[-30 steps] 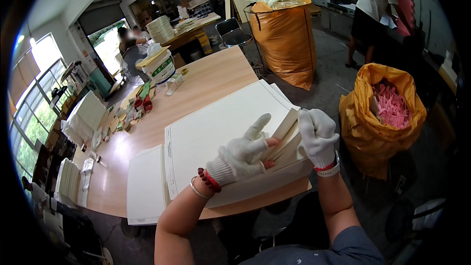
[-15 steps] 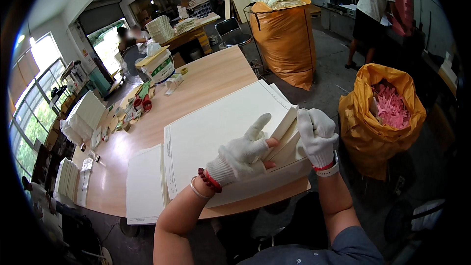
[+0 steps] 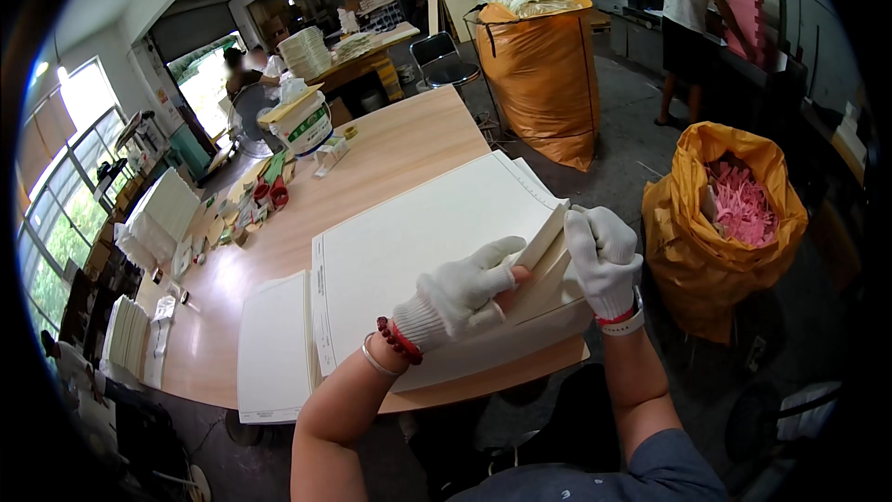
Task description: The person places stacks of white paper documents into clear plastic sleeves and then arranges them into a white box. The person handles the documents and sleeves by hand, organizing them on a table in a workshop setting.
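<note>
A thick stack of large white paper sheets, with fine printed lines along its margins, lies on the wooden table. Its near right edge is bent up in a lifted batch, and a gap opens beneath it. My left hand, in a white glove with bare fingertips, holds this batch, thumb above and fingers at the raised edge. My right hand, also gloved, is closed around the lifted corner of the sheets; its fingertips are partly hidden. A second, lower paper pile lies to the left.
Farther along the table stand a white bucket and a clutter of small items. White stacks line the left side. An orange sack of pink paper strips is at right, a taller orange sack behind. A person works at a machine.
My left thumb has come down from its raised position onto the lifted sheets. My right hand stays almost in place at the corner. The person at the machine has shifted slightly left.
</note>
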{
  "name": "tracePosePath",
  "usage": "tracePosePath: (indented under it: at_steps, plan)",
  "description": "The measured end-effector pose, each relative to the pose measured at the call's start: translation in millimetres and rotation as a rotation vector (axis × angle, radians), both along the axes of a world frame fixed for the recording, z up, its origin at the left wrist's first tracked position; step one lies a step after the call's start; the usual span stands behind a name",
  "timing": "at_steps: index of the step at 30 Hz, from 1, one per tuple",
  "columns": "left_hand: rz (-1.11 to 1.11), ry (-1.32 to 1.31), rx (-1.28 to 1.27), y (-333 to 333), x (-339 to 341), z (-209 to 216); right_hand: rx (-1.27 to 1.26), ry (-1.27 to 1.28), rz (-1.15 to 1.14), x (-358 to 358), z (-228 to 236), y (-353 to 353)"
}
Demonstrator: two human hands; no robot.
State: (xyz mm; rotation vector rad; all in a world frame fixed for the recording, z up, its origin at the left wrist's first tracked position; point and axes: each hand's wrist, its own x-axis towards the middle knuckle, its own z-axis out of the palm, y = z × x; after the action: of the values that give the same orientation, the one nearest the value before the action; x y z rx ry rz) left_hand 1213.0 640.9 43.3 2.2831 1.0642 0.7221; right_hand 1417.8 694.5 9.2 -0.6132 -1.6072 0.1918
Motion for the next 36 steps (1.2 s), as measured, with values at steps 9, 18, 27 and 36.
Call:
tracePosePath:
  at_steps: [9,18,27,36]
  plan:
    - [-0.023,0.004,0.322,3,-4,-10,0.060,0.021,-0.011,-1,-4,2]
    - [-0.049,0.116,0.301,-2,3,1,-0.154,0.094,0.111,3,-1,-9]
    - [0.082,0.215,0.333,0,8,-1,-0.085,0.127,0.109,3,-8,-4]
    - [0.132,0.232,0.254,-1,8,1,0.009,0.065,0.096,6,-11,-1]
